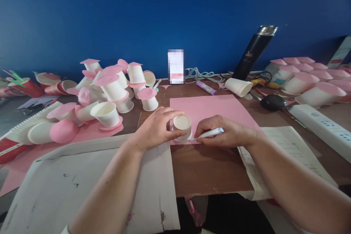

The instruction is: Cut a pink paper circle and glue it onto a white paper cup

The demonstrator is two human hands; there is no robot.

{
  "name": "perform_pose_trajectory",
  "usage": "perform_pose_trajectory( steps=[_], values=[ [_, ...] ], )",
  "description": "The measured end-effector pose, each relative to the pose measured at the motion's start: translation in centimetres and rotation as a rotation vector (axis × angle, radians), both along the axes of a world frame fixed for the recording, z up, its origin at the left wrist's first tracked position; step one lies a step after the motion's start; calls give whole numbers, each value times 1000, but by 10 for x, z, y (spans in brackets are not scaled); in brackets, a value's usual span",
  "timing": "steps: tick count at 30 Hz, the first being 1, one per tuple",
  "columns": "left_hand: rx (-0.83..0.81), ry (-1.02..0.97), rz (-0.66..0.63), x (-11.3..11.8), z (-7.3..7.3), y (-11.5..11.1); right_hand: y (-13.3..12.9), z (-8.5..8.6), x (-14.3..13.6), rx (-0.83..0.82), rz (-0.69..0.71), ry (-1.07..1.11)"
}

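A white paper cup [182, 125] stands upside down near the front left edge of a pink paper sheet [211, 108]. My left hand [160, 124] is closed around it, the thumb across its near side and the fingers behind. In my right hand [219, 131] is a white pen [214, 132] with a blue end, slanting down to the left. Its tip is close to the cup's rim on the pink paper; whether it touches the rim I cannot tell.
Left are white cups with pink paper discs [111, 87] and a long cup stack [30, 122]. Behind stand a phone [176, 66] and a leaning black bottle [253, 53], with a purple glue stick [206, 87] nearby. A power strip [323, 128] lies right, more pink-topped cups [320, 93] behind it.
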State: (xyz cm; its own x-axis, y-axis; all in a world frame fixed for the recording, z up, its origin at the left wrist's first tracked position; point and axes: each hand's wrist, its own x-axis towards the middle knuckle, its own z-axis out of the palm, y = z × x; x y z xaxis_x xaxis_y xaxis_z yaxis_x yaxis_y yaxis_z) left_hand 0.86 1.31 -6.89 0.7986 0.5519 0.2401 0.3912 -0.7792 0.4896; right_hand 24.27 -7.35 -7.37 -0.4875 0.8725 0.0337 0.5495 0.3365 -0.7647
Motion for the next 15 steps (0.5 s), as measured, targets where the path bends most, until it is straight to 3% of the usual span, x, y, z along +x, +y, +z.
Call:
perform_pose_trajectory(
  steps=[9,15],
  values=[
    [9,2,5,0,0,-1,6,-5,8,-130,-119,44],
    [12,7,8,0,1,-1,9,-5,10,-128,-191,36]
  ],
)
